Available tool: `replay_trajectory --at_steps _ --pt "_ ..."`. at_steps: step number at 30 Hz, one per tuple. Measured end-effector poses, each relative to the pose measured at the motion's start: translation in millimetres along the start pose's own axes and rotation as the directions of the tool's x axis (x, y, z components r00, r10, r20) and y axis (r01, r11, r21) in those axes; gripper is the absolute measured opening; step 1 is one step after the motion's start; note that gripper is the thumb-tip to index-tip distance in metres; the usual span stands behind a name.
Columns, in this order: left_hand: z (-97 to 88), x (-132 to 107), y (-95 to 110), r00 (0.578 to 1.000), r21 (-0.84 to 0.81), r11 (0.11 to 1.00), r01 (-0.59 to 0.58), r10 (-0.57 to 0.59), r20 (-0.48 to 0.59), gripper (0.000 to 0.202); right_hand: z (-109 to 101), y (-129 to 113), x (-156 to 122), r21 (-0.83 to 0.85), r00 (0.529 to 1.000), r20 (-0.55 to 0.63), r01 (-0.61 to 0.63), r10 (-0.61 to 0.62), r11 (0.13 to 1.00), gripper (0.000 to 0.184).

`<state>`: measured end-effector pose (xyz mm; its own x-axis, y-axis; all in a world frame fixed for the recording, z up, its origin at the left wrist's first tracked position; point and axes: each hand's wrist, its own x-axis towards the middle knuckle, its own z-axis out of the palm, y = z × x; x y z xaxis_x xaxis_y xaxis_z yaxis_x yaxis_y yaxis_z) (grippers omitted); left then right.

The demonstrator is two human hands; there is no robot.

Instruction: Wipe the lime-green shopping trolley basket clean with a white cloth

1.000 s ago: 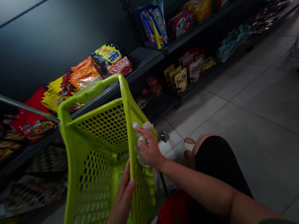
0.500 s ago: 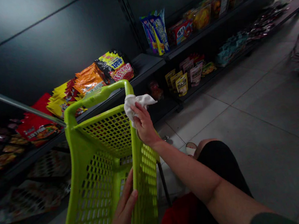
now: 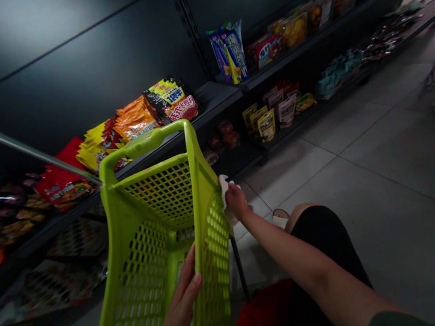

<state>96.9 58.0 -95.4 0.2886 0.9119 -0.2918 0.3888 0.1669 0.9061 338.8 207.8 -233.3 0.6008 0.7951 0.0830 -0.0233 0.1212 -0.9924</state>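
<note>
Floor: grey tile, lower right.
Room: dark metal shelving with snack packets, upper left.
Basket: lime-green plastic shopping basket, centre, tilted.
Left hand: fingers spread on basket's side.
Right hand: fingers pinching white cloth against basket's edge.

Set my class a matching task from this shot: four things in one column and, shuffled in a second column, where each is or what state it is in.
Things:
1. white cloth
2. lime-green plastic shopping basket
3. left hand
4. orange snack bag

Places or states:
a. tilted, handle uppermost
b. on a dark shelf
c. pinched in the right hand
d. against the basket's mesh wall

Pairs: 1-c, 2-a, 3-d, 4-b
</note>
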Motion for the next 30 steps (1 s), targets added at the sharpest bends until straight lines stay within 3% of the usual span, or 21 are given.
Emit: replay_trajectory --at_steps 3,6,10,12,15,19,22,24,26,30 --pt "1.4 0 2 1.000 0.006 1.000 0.001 -0.001 -0.012 0.065 24 -56 5 0.057 0.989 0.014 0.147 -0.148 0.988 0.031" --pt "0.3 2 -2 1.000 0.013 1.000 0.001 -0.001 -0.011 0.066 31 -100 -36 0.093 0.958 0.041 0.280 -0.285 0.955 0.028" --pt "-7.2 1 -18 0.995 0.002 0.998 0.056 -0.056 -0.080 0.073 17 -112 -111 0.122 0.918 0.140 0.356 -0.371 0.927 0.017" --pt "-10.9 0 -23 0.994 -0.001 0.998 0.066 -0.066 -0.088 0.074 10 -101 -122 0.146 0.868 0.198 0.434 -0.456 0.889 0.018" --pt "-12.1 -2 -21 0.999 0.001 1.000 0.024 -0.024 -0.022 0.067 7 -73 -92 0.100 0.825 0.235 0.506 -0.515 0.857 0.019" --pt "-7.7 0 -10 1.000 0.006 1.000 -0.017 0.016 0.015 0.064 10 -41 -27 -0.045 0.921 0.176 0.359 -0.347 0.932 0.024" --pt "-5.2 3 -6 0.999 0.029 0.999 -0.040 0.039 0.021 0.064 17 -43 -19 -0.055 0.972 0.109 0.213 -0.206 0.975 0.027" --pt "-4.1 4 -5 0.999 0.036 0.998 -0.046 0.045 0.019 0.063 21 -55 -44 -0.018 0.976 0.090 0.200 -0.198 0.980 0.032" --pt "-3.0 5 -5 0.998 0.037 0.998 -0.054 0.054 0.012 0.065 19 -68 -89 0.024 0.963 0.117 0.241 -0.242 0.970 0.041" --pt "-0.8 3 -4 0.997 0.059 0.995 -0.083 0.083 0.009 0.067 -11 -79 -194 0.070 0.904 0.296 0.302 -0.309 0.951 0.038"
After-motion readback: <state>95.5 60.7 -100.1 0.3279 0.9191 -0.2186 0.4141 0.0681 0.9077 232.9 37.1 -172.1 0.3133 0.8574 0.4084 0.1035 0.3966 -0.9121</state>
